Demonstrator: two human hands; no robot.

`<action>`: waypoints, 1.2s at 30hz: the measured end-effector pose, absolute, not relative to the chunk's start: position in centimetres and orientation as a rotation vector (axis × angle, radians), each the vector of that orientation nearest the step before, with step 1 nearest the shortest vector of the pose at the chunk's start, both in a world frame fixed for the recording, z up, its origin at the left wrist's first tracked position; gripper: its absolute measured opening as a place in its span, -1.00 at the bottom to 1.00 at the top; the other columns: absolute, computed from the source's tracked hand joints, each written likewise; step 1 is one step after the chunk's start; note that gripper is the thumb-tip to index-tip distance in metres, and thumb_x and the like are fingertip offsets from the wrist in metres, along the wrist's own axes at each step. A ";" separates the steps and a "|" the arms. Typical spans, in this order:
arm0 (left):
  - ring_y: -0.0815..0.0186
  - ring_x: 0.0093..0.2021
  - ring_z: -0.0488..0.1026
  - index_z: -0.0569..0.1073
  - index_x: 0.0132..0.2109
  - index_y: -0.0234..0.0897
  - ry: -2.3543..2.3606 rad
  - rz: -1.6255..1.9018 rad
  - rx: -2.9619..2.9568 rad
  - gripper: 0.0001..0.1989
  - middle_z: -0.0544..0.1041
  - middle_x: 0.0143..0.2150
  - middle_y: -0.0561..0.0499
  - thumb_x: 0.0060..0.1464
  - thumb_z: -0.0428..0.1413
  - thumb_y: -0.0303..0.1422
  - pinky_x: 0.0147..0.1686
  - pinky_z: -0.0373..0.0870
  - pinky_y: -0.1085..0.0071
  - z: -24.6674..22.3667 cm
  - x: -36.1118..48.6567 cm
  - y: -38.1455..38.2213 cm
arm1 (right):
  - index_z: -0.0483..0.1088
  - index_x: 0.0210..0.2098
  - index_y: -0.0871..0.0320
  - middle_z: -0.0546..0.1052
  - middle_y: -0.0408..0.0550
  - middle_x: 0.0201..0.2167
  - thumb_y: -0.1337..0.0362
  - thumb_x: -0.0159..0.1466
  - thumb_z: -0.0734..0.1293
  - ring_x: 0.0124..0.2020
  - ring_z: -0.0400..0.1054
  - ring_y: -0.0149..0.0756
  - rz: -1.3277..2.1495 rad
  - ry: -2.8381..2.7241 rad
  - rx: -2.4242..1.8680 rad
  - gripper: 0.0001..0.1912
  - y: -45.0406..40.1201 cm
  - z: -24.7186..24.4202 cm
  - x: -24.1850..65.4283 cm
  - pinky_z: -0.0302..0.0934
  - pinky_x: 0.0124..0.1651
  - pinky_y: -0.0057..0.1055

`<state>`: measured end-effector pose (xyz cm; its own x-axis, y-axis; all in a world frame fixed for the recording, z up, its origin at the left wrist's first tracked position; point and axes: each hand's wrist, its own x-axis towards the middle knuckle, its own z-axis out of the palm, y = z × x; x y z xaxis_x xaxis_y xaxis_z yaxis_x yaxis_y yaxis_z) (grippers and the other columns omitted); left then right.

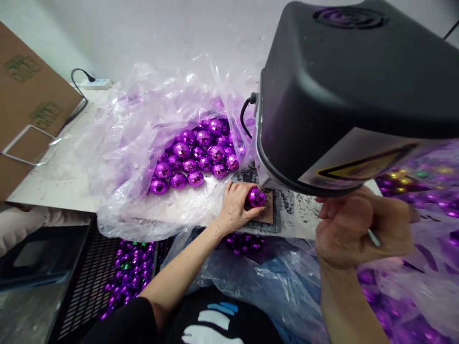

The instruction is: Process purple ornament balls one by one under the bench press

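Observation:
My left hand [237,203] is closed around one shiny purple faceted ball [256,197], thumb on the near side and fingers on the far side. The ball rests over a brown board [265,215] below a large black machine housing [351,91], whose lower edge hides part of the work spot. My right hand [358,229] is curled in a fist under the housing's right side, around a metal lever [374,237] whose end shows between the fingers. Many similar purple balls [204,148] lie in an opened clear plastic bag [125,119] left of the machine.
A black crate [89,282] of small purple and green balls stands low left. A plastic bag [412,296] with purple balls sits at right. A cardboard box [32,95] leans at left near a power strip [96,84]. Dark shavings [290,205] litter the white table.

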<state>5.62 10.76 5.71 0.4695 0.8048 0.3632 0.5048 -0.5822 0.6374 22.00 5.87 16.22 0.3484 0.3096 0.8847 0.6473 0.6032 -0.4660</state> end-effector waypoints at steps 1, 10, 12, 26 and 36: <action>0.07 0.11 0.35 0.41 0.07 -0.23 1.085 0.913 2.277 -0.52 0.49 0.06 -0.10 0.07 0.28 -0.15 0.24 0.15 0.05 5.7 5.6 10.7 | 0.23 -0.53 0.33 0.24 -0.20 -0.67 0.40 0.23 0.28 -0.59 0.21 -0.57 -0.284 -1.245 -0.957 -0.78 5.9 16.1 22.1 0.09 -0.52 -0.56; 0.11 0.03 0.41 0.37 0.09 -0.21 1.066 0.904 2.259 -0.54 0.54 0.01 -0.06 0.10 0.25 -0.17 0.16 0.22 0.12 5.7 5.4 10.7 | 0.22 -0.66 0.34 0.25 -0.10 -0.69 0.29 0.27 0.27 -0.57 0.25 -0.52 -0.310 -1.272 -1.030 -0.60 5.6 15.3 22.1 0.09 -0.49 -0.52; 0.12 0.03 0.41 0.37 0.09 -0.21 1.061 0.908 2.247 -0.53 0.54 0.01 -0.06 0.10 0.26 -0.16 0.16 0.21 0.13 5.7 5.4 10.8 | 0.27 -0.62 0.33 0.26 -0.10 -0.69 0.26 0.28 0.26 -0.58 0.23 -0.52 -0.277 -1.275 -1.020 -0.62 5.5 15.3 21.9 0.10 -0.51 -0.51; 0.08 0.05 0.39 0.41 0.08 -0.23 1.089 0.841 2.240 -0.51 0.51 0.04 -0.12 0.09 0.25 -0.09 0.15 0.23 0.14 6.0 5.4 10.9 | 0.40 -0.39 0.20 0.20 -0.14 -0.65 0.23 0.26 0.27 -0.59 0.18 -0.47 -0.258 -1.136 -0.945 -0.82 6.0 13.0 21.4 0.16 -0.54 -0.44; 0.09 0.11 0.35 0.40 0.08 -0.26 1.090 0.866 2.261 -0.49 0.48 0.09 -0.13 0.06 0.28 -0.11 0.18 0.21 0.15 6.4 5.5 10.9 | 0.37 -0.44 0.22 0.23 -0.17 -0.66 0.23 0.26 0.26 -0.58 0.21 -0.50 -0.272 -1.194 -0.969 -0.79 6.1 12.0 22.1 0.18 -0.50 -0.47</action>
